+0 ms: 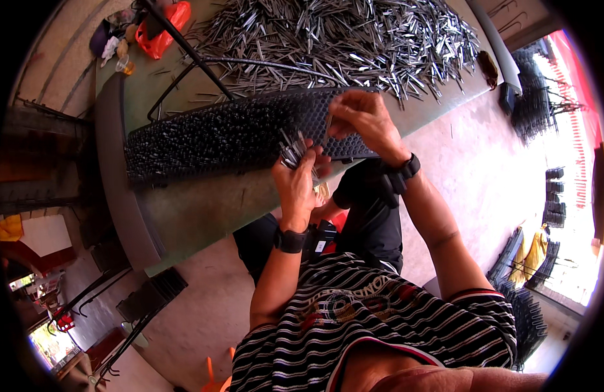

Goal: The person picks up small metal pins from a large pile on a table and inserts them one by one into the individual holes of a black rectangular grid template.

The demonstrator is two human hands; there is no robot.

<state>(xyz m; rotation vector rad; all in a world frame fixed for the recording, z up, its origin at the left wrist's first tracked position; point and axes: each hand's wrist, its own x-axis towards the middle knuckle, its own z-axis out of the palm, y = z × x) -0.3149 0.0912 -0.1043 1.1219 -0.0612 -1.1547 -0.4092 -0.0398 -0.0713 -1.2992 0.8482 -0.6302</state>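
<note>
A long black tray with rows of round holes [308, 108] lies across the table before me. Thin metal pins [204, 138] stand packed in its left and middle part, while holes show bare toward its right end. My left hand [297, 171] is closed round a bundle of thin metal strips [291, 149], their ends sticking up over the tray's near edge. Above the bare holes my right hand [364, 117] pinches one thin metal strip [328, 129] between thumb and fingers, its end pointing down. Whether that strip touches the tray I cannot tell.
A large heap of loose metal strips [341, 46] covers the far side of the green table [204, 225]. A black metal rod frame [191, 52] rises behind the tray. An orange plastic bag [163, 31] lies at the far left. Dark racks [534, 91] stand at the right.
</note>
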